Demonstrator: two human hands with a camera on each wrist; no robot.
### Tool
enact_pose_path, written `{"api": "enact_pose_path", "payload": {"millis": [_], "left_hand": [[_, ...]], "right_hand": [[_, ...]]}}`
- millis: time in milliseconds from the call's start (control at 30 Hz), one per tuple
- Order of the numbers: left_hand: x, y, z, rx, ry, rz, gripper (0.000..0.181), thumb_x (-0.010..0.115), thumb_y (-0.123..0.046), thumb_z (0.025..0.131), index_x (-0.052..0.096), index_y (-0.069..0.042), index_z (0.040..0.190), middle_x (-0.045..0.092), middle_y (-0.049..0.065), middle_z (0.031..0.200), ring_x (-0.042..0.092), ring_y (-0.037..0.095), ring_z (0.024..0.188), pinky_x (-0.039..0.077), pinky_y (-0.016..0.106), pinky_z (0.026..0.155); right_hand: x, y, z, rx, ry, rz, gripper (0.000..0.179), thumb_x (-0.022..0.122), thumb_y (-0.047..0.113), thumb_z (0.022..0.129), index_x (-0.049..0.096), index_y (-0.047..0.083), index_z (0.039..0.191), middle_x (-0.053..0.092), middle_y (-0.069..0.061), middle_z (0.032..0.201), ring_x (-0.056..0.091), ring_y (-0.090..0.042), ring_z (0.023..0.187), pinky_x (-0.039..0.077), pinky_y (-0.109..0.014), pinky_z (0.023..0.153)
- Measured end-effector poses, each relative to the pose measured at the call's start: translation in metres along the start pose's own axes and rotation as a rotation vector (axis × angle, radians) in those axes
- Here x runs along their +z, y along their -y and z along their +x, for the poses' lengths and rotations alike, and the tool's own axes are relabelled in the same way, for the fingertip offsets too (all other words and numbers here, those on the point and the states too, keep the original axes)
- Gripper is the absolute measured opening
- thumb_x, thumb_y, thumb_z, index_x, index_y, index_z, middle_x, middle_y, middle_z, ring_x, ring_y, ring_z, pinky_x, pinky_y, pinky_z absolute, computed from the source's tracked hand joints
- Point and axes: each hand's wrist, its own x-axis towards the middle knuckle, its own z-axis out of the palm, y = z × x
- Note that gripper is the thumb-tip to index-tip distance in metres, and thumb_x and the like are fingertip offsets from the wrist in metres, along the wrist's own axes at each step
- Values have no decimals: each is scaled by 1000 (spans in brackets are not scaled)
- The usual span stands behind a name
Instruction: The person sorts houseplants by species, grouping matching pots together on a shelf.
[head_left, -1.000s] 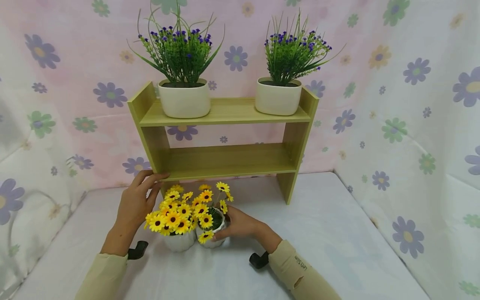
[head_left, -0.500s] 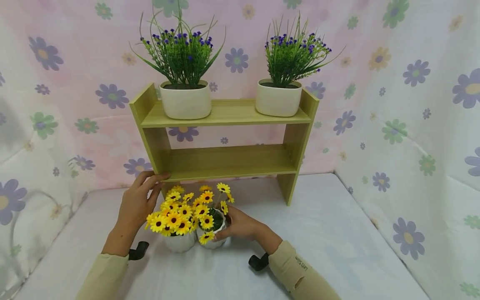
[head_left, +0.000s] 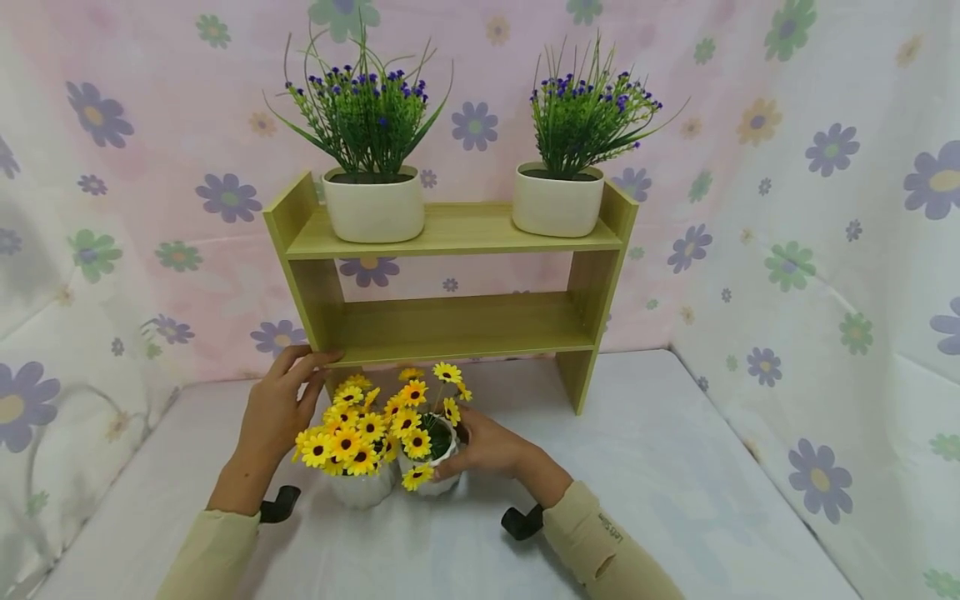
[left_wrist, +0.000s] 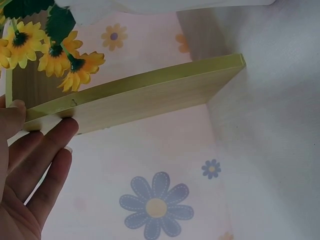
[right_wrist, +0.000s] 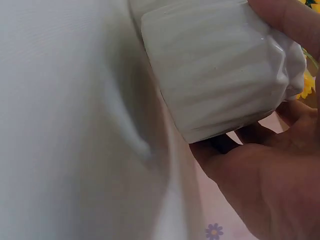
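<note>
A two-tier wooden shelf [head_left: 465,325] stands on the table. My left hand [head_left: 273,408] pinches its left side panel [left_wrist: 150,95] near the lower board, thumb on one face and fingers on the other. My right hand [head_left: 491,450] grips a ribbed white flowerpot [right_wrist: 215,65] of yellow sunflowers [head_left: 408,421] from its right side, thumb and fingers round the wall. Close on its left stands a second white flowerpot [head_left: 363,490], also full of yellow sunflowers [head_left: 345,442]. Both pots are in front of the shelf's left leg, and the flowers partly hide that leg.
On the shelf's top board stand two cream planters, the left planter [head_left: 375,208] and the right planter [head_left: 558,204], with purple flowers and tall grass. A flower-print cloth [head_left: 750,250] hangs behind and at the sides. White cloth [head_left: 637,467] covers the table.
The flowerpot in my right hand has shifted slightly to the right, a little away from the other pot. My left hand keeps its hold on the shelf. The head view has tilted slightly.
</note>
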Motion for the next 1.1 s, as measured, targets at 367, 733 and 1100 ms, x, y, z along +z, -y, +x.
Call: {"api": "enact_pose_path", "payload": {"millis": [367,733,1100], "left_hand": [[0,0,-1,-9,4,-1,37,75,-2,97,73,-19,130,64,16,126,71,40,92,64,58,77],[-1,-2,1,13,-7,-4,36,77,0,95,74,-16,128,64,17,124,71,39,91,64,56,75],[0,-2,1,1,-3,-9,37,76,1,95,74,-16,128,64,17,124,71,40,93,64,57,78]], "right_hand": [[-20,21,-10,-23,-59,55,98,95,15,77,42,22,159,48,5,156,43,-21,149,37,-50,125],[-44,45,-27,-123,-106,39,86,92,16,79,50,16,154,58,-1,151,51,-24,144,40,-51,123],[-62,66,-46,-153,-208,42,87,94,15,78,50,12,153,60,-6,148,55,-26,140,46,-48,118]]}}
